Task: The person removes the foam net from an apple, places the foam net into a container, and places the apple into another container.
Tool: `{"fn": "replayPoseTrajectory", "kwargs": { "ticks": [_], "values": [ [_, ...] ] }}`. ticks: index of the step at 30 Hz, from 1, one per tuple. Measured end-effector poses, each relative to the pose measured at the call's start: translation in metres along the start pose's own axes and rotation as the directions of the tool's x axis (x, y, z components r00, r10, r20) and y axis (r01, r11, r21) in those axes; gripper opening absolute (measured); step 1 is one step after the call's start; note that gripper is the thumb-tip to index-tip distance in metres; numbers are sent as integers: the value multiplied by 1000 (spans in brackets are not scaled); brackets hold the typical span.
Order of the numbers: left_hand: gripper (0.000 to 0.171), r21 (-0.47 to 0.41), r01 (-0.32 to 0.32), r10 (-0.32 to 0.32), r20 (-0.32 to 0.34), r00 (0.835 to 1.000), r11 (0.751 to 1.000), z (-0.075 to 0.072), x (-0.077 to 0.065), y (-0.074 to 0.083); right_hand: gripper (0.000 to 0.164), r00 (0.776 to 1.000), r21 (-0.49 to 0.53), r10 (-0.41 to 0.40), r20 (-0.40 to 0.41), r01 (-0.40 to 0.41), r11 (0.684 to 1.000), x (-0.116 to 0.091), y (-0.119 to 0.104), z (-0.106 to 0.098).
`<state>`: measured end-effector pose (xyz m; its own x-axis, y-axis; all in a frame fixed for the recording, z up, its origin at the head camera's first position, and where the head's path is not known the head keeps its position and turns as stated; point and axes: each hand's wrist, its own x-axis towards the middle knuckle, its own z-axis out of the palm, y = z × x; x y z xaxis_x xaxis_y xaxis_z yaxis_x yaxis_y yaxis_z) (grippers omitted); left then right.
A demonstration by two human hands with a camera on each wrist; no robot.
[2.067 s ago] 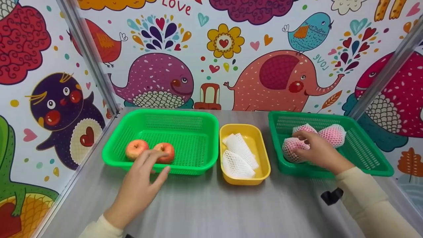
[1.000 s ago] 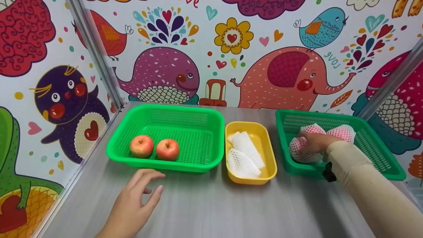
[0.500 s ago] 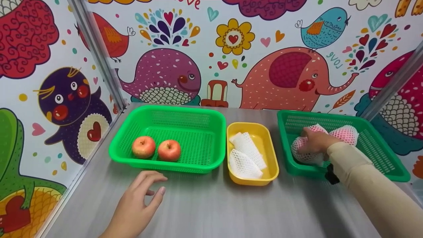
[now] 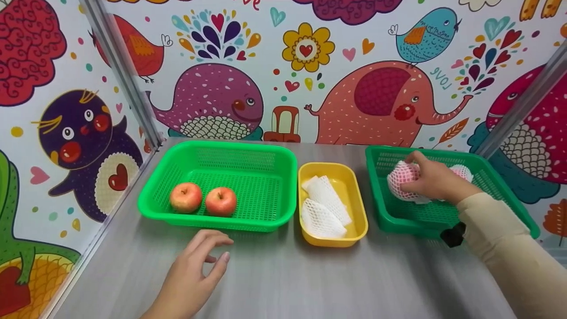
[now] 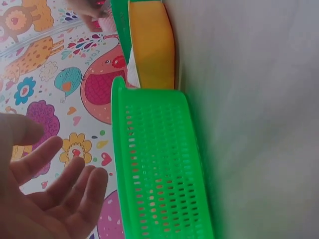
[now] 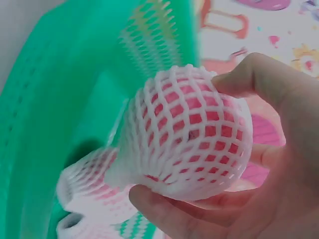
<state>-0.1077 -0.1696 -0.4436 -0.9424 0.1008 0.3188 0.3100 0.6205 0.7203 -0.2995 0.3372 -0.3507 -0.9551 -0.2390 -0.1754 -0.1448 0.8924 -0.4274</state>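
We see the right hand [image 4: 436,179] clamped on a netted fruit [image 4: 404,177], thumb and fingers curled round its sides; the fruit, reddish through its white mesh, is held over the left part of the dark green basket [image 4: 387,225], which stands toward the back right corner of the bench [image 4: 283,283]; in the right wrist view we find two more netted pieces [image 6: 94,184] lower in that basket, partly cut off by the frame, and we cannot tell whether the held fruit touches them; we see the left hand [image 4: 192,270] above the front left part of the bench, near the front rim of the light green basket [image 4: 221,223], its fingers loosely bent and its thumb apart from them; that basket stands toward the back left corner of the bench, and we count two bare red apples [image 4: 221,201] side by side near its front edge, left of its middle; between the two baskets we see a yellow tray [image 4: 330,242], with white mesh sleeves [image 4: 328,199] overlapping inside it; along the bench's back edge we have a wall [image 4: 266,44] printed with a whale, an elephant and birds; on the right arm we see a pale sleeve [image 4: 500,226].
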Motion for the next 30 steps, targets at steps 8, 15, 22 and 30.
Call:
{"fn": "replayPoseTrajectory", "kwargs": {
  "ticks": [8, 15, 22, 30],
  "values": [
    [26, -53, -80, 82, 37, 996, 995, 22, 6, 15, 81, 995, 183, -41, -96, 58, 981, -37, -18, 7],
    [20, -132, -183, 199, 123, 972, 974, 49, 25, 46, 68, 992, 412, -66, -112, 106, 905, -69, -42, 33],
    [30, -251, -351, 378, 69, 923, 902, 74, 60, 96, 42, 976, 629, -198, -85, 207, 749, -85, -84, 63],
    [49, -458, -52, 178, 237, 955, 888, 100, 81, 115, 44, 973, 680, -231, -20, 183, 710, -93, -95, 90]
  ]
}}
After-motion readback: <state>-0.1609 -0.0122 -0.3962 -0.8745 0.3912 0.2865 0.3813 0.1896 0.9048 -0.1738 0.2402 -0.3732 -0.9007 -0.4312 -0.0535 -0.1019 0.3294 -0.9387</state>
